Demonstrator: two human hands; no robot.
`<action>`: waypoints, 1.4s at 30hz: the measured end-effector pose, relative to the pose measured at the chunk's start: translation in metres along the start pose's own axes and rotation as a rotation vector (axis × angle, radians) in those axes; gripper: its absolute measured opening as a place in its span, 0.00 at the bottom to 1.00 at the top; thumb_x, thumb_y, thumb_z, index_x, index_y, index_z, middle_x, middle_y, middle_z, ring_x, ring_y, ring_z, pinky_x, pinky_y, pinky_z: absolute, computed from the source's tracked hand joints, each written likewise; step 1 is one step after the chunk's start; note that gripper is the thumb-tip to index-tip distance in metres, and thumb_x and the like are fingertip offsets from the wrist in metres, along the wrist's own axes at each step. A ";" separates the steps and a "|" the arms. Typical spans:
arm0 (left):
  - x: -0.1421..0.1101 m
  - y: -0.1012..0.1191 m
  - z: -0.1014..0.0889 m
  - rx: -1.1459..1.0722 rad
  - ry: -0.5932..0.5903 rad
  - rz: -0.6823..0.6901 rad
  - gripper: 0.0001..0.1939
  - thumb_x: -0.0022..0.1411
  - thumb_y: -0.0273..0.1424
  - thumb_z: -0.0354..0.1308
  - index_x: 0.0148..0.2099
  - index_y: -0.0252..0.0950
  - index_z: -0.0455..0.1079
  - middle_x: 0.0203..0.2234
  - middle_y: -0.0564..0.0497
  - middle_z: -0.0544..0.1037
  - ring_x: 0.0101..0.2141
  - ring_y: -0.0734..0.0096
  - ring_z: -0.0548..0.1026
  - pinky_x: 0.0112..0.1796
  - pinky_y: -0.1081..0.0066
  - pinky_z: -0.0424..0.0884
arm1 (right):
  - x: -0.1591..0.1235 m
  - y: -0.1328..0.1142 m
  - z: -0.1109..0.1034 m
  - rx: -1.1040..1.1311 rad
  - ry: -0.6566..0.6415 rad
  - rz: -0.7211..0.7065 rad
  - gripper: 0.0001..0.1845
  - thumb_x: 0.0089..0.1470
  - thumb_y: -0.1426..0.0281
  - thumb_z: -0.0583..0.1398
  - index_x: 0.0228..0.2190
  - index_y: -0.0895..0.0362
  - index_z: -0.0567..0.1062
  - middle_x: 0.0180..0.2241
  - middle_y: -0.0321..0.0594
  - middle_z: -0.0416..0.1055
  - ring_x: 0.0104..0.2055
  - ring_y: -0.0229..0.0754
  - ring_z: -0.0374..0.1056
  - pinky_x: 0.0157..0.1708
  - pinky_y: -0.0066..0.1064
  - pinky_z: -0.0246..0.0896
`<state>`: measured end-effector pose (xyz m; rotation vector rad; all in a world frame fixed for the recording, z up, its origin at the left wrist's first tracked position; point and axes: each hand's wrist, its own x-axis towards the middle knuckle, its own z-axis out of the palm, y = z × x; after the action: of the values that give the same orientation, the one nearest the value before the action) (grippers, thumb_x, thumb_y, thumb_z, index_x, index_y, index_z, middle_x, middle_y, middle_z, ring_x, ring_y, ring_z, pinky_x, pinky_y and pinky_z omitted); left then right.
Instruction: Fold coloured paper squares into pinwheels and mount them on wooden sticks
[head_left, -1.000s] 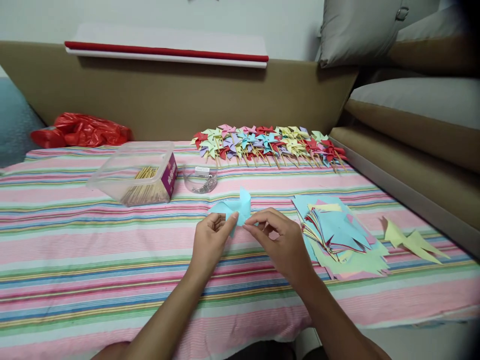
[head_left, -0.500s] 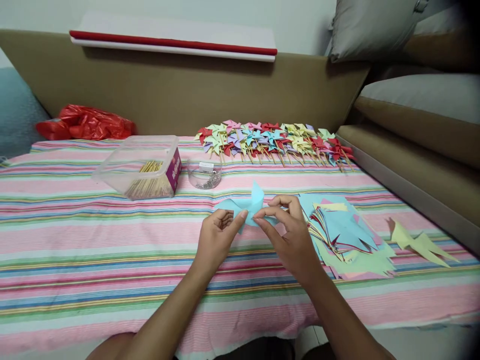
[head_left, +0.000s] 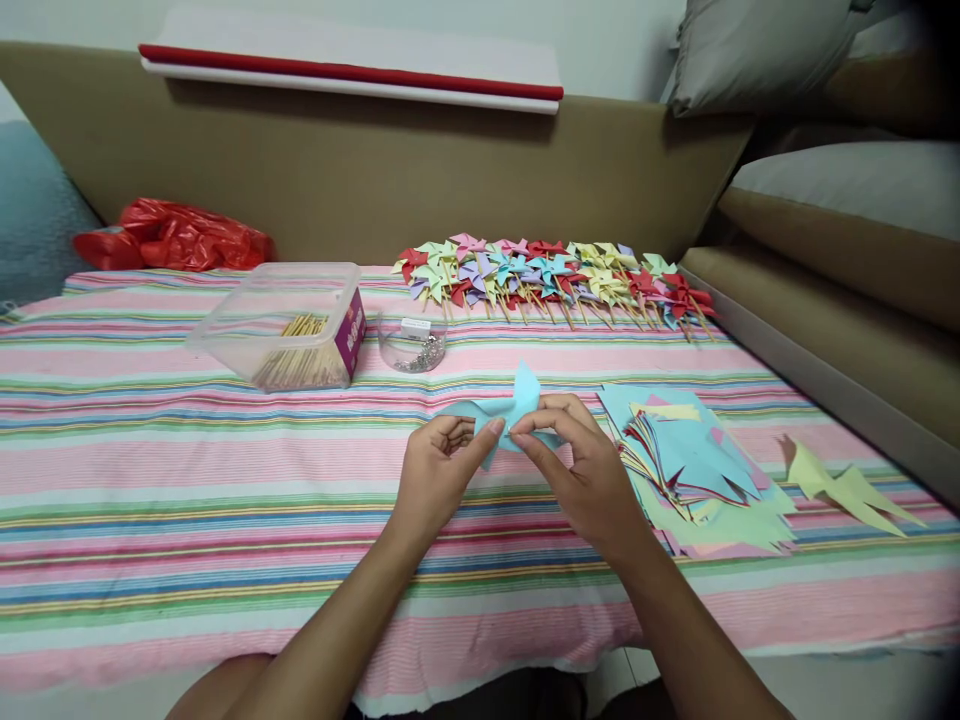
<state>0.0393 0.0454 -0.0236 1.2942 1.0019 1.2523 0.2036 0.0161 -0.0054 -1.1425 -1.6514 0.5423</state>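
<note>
A light blue paper pinwheel (head_left: 525, 390) is held up over the striped cloth, its folded blades standing out around the centre. My left hand (head_left: 442, 465) grips it from the left, thumb on the front near the middle and fingers behind. At the centre, the thumb and forefinger of my right hand (head_left: 581, 465) pinch a tiny shiny pin, mostly hidden by the fingertips. Beyond my hands stands a round clear tub (head_left: 412, 345) with small silvery pins inside. Right of my right hand lies a stack of cut coloured paper (head_left: 697, 460).
A clear plastic box (head_left: 277, 310) of thin wooden sticks (head_left: 300, 365) lies at the left. Finished pinwheels on sticks (head_left: 547, 275) line the back. A yellow cut sheet (head_left: 844, 490) is at the right, a red plastic bag (head_left: 187, 235) at the back left, and cushions (head_left: 840, 210) rise at the right.
My right fingertips have stayed pinched at the pinwheel's centre, slightly closer to my left thumb. The view has shifted a little, so the hands and pinwheel sit slightly further right.
</note>
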 end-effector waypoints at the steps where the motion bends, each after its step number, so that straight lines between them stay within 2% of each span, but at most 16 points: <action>1: 0.000 0.000 0.000 -0.002 0.000 -0.002 0.18 0.59 0.41 0.67 0.28 0.36 0.65 0.21 0.57 0.63 0.24 0.76 0.62 0.27 0.73 0.61 | 0.000 0.000 0.000 -0.005 0.002 -0.005 0.05 0.63 0.70 0.61 0.35 0.51 0.78 0.39 0.38 0.69 0.46 0.42 0.67 0.47 0.34 0.60; 6: -0.002 0.000 -0.001 -0.022 -0.028 -0.025 0.16 0.59 0.42 0.67 0.30 0.35 0.69 0.22 0.54 0.68 0.25 0.74 0.66 0.26 0.72 0.64 | 0.001 -0.002 0.000 -0.004 0.004 -0.008 0.05 0.63 0.70 0.60 0.36 0.51 0.77 0.39 0.37 0.70 0.46 0.42 0.68 0.47 0.33 0.60; 15: -0.002 0.002 -0.001 -0.005 -0.038 -0.030 0.18 0.59 0.43 0.66 0.27 0.35 0.68 0.22 0.53 0.68 0.26 0.72 0.68 0.27 0.71 0.66 | 0.000 -0.002 0.000 -0.011 0.010 0.003 0.05 0.63 0.70 0.61 0.36 0.51 0.78 0.39 0.37 0.69 0.46 0.42 0.67 0.47 0.34 0.61; 26: -0.003 0.004 0.000 0.016 -0.044 -0.012 0.20 0.59 0.43 0.66 0.25 0.37 0.63 0.20 0.56 0.64 0.24 0.74 0.64 0.27 0.72 0.63 | 0.001 -0.004 0.000 -0.017 0.014 0.001 0.05 0.63 0.69 0.60 0.35 0.51 0.77 0.39 0.38 0.70 0.47 0.43 0.68 0.47 0.35 0.62; 36: -0.004 0.001 0.000 0.061 -0.022 0.019 0.22 0.59 0.44 0.66 0.24 0.37 0.61 0.20 0.56 0.61 0.24 0.73 0.62 0.26 0.71 0.59 | 0.000 -0.006 -0.001 0.014 0.022 0.055 0.04 0.61 0.69 0.61 0.34 0.51 0.77 0.39 0.39 0.71 0.47 0.44 0.68 0.47 0.37 0.63; 42: -0.006 0.005 0.003 0.098 -0.009 0.039 0.23 0.60 0.42 0.66 0.23 0.37 0.59 0.20 0.56 0.59 0.23 0.74 0.60 0.25 0.71 0.58 | -0.003 -0.004 0.000 0.121 0.021 0.123 0.02 0.61 0.68 0.62 0.34 0.51 0.75 0.36 0.36 0.72 0.41 0.41 0.68 0.45 0.34 0.62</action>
<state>0.0414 0.0388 -0.0194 1.3993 1.0469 1.2389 0.2018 0.0118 -0.0037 -1.1616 -1.5164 0.6964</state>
